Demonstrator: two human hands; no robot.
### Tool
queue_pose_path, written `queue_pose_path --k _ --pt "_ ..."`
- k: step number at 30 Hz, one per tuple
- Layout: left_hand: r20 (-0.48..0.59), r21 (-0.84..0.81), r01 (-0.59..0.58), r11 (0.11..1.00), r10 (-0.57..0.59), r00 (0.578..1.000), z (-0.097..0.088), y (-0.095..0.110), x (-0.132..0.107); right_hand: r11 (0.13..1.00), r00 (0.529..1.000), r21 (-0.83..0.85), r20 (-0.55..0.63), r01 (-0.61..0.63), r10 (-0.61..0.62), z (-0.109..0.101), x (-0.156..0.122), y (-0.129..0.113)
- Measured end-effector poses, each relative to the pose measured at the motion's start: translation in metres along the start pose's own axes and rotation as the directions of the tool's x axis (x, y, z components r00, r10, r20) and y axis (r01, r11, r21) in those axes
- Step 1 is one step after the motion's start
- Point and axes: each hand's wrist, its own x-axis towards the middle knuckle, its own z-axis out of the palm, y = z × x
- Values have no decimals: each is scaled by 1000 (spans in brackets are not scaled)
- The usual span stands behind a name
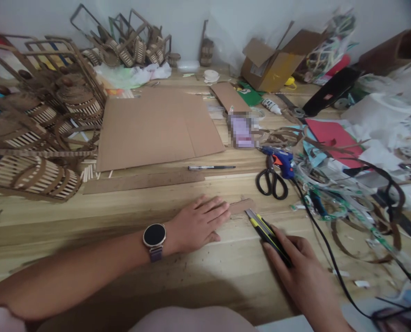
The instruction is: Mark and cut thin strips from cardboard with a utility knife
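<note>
Head view — brown strip partly under left fingers

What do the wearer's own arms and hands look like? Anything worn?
Left hand: no glove; round watch on the wrist, dark face, pale metallic rim, muted purple-grey strap. Pale sleeve higher up that arm. Right hand: no glove; no watch or sleeve visible.
</note>
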Motion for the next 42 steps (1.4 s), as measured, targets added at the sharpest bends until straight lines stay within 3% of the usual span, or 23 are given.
queue_pose_path --k 21,29,37,42 --pt "-16 35 1 999 0 1000 2 1 0 1000 999 1 -27 26 -26 5 -6 -21" --pt "-51 68 -9 998 13 999 4 1 -2 998 999 48 7 -46 46 8 -11 -28" --pt "-78 45 43 998 -40 996 -6 -1 15 998 998 8 -42 -56 56 8 0 -18" --pt "-39 64 14 998 -12 999 -7 -10 7 997 998 -30 -18 -66 65 7 5 -11"
